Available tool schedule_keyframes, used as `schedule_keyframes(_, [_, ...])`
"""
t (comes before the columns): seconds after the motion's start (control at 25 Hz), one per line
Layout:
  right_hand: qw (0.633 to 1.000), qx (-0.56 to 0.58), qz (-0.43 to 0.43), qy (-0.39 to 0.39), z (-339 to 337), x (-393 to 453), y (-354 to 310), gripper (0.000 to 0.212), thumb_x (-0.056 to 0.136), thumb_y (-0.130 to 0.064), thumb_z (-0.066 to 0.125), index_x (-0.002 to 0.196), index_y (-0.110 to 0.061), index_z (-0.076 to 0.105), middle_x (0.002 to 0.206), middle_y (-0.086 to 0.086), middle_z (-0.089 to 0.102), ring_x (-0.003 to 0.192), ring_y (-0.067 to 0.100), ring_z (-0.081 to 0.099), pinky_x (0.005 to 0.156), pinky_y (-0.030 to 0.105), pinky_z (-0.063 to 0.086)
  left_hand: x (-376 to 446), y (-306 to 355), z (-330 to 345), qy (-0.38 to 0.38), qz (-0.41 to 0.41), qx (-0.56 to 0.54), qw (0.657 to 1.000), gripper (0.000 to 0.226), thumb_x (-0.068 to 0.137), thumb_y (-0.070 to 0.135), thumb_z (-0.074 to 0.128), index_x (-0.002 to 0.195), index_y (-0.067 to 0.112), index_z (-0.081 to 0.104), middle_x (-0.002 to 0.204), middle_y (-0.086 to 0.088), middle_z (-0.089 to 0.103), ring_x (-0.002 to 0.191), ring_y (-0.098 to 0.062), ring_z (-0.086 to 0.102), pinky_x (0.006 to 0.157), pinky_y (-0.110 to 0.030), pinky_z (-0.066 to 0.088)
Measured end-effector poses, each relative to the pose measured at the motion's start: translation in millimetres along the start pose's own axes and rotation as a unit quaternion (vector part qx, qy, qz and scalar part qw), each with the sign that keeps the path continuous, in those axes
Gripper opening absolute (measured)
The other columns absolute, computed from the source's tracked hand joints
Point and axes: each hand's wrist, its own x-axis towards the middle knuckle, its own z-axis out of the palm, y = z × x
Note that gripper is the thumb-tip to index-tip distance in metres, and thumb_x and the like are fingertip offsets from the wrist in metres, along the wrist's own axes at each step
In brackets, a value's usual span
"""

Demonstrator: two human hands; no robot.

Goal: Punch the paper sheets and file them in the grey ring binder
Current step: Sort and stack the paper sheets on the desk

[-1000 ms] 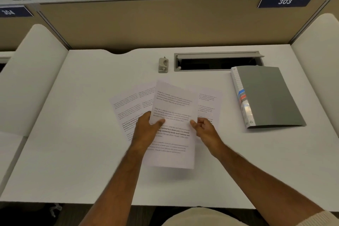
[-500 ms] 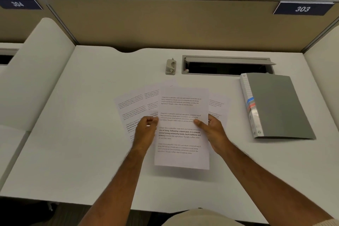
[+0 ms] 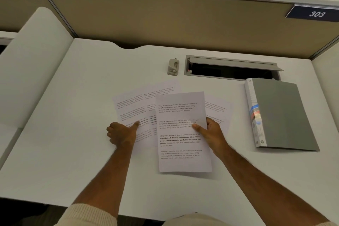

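Observation:
Several printed paper sheets lie fanned out on the white desk (image 3: 73, 152). My right hand (image 3: 211, 134) pinches the right edge of the top sheet (image 3: 181, 143), thumb on its face. My left hand (image 3: 122, 135) rests on the leftmost sheet (image 3: 132, 108), its thumb pressing the paper and its fingers curled. The grey ring binder (image 3: 282, 115) lies closed to the right, spine toward the sheets. A small grey hole punch (image 3: 173, 67) stands behind the sheets.
An open cable tray slot (image 3: 231, 69) is set into the desk behind the binder. A beige partition (image 3: 165, 24) closes the back, and white side panels (image 3: 31, 71) flank the desk. A fourth sheet (image 3: 218, 108) shows under my right hand.
My left hand has let go of the top sheet and moved left onto the leftmost sheet. My right hand alone now holds the top sheet, shifted slightly right.

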Motion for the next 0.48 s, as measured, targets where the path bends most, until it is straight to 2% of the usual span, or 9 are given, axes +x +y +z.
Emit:
schedule_keyframes(0.2, [1.000, -0.010, 0.000, 0.006, -1, 4, 0, 0.036, 0.087, -0.028, 0.078, 0.121, -0.022, 0.067, 0.105, -0.004, 0.078, 0.089, 0.018, 0.076, 0.073, 0.033, 0.063, 4, 6, -1, 0.001, -0.002, 0.016, 1.000, 0.104, 0.063, 0.063, 0.087, 0.129, -0.006, 0.047, 0.131, -0.026, 0.054, 0.121, -0.041, 0.053, 0.098, -0.051, 0.049])
schedule_keyframes(0.36, [1.000, -0.011, 0.004, 0.012, -3, 4, 2, 0.032, 0.088, -0.026, 0.077, 0.118, -0.025, 0.068, 0.104, -0.006, 0.077, 0.087, 0.016, 0.076, 0.069, 0.029, 0.062, 16, 6, -1, -0.034, -0.016, 0.033, 0.999, 0.101, 0.063, 0.067, 0.085, 0.129, -0.002, 0.053, 0.131, -0.023, 0.053, 0.123, -0.040, 0.051, 0.099, -0.051, 0.048])
schedule_keyframes(0.48, [1.000, -0.008, 0.006, 0.015, -5, 4, 3, 0.033, 0.088, -0.025, 0.077, 0.120, -0.022, 0.068, 0.105, -0.005, 0.077, 0.089, 0.017, 0.076, 0.071, 0.031, 0.062, 20, 5, -1, -0.061, -0.019, 0.038, 0.997, 0.096, 0.065, 0.066, 0.084, 0.129, 0.002, 0.054, 0.132, -0.023, 0.054, 0.124, -0.041, 0.051, 0.099, -0.051, 0.046])
